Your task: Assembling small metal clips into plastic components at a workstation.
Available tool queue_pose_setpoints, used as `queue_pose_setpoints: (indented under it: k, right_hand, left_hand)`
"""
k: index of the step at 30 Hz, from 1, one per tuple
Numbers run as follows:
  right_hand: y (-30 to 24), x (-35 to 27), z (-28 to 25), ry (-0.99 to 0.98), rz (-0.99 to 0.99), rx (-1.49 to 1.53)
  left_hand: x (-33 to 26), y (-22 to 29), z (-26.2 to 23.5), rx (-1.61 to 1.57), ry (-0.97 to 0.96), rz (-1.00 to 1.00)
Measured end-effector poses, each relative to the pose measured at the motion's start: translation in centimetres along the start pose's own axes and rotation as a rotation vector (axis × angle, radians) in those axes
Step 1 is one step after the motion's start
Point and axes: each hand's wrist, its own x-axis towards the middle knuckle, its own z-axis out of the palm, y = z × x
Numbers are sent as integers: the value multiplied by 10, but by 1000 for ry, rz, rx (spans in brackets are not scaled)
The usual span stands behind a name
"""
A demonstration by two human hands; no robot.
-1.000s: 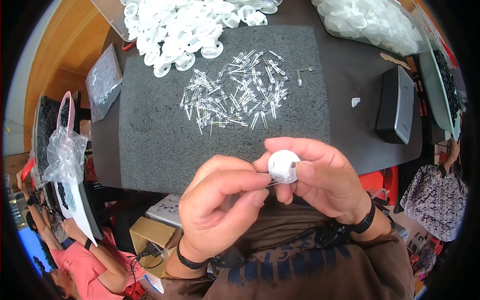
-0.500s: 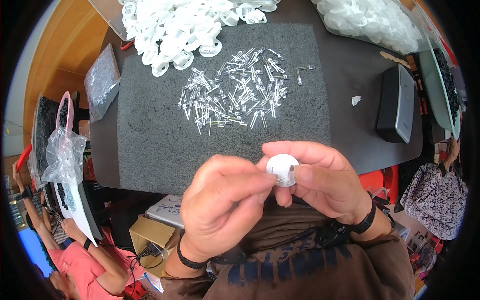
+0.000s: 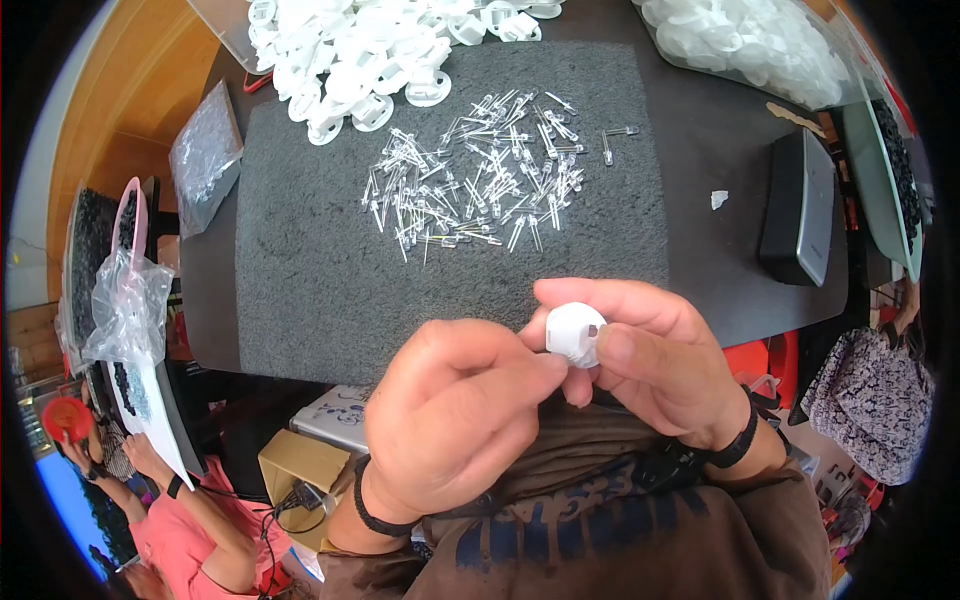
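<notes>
Between the thumb and fingers of my right hand [image 3: 660,365] is a small white round plastic piece [image 3: 572,328] with a dark slot in its face. My left hand [image 3: 455,410] is pinched closed at the lower left edge of this piece. Whatever sits in the left fingertips is hidden. Both hands hover over the near edge of a dark grey foam mat [image 3: 320,300]. Farther back on the mat lies a loose spread of clear LEDs [image 3: 490,175] with long metal legs.
A pile of white plastic pieces [image 3: 350,60] spills from the far left. At the far right stands a tub of translucent parts [image 3: 745,50]. A black and grey box [image 3: 797,210] is on the right, a plastic bag [image 3: 205,160] on the left. A person in pink [image 3: 190,530] works at lower left.
The white piece has tilted and shifted slightly right in my right hand. My left fingertips have moved slightly right and stay against its edge. At lower left, a red container now shows at the other person's hand.
</notes>
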Motion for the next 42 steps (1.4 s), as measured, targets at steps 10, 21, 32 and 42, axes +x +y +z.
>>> queue_pose_setpoints:
  k: [10, 21, 32, 42]
  right_hand:
    - [7, -2, 3, 19, -305, -461]
    - [10, -1, 3, 48, -354, -548]
    - [8, 0, 2, -4, -494, -763]
    - [-5, 3, 4, -71, -550, -901]
  left_hand:
    - [-8, -2, 1, 10, 15, 5]
    - [-14, -4, 2, 35, 35, -27]
    - [-14, -7, 3, -30, 60, -37]
    - [-12, 3, 9, 176, 86, 62]
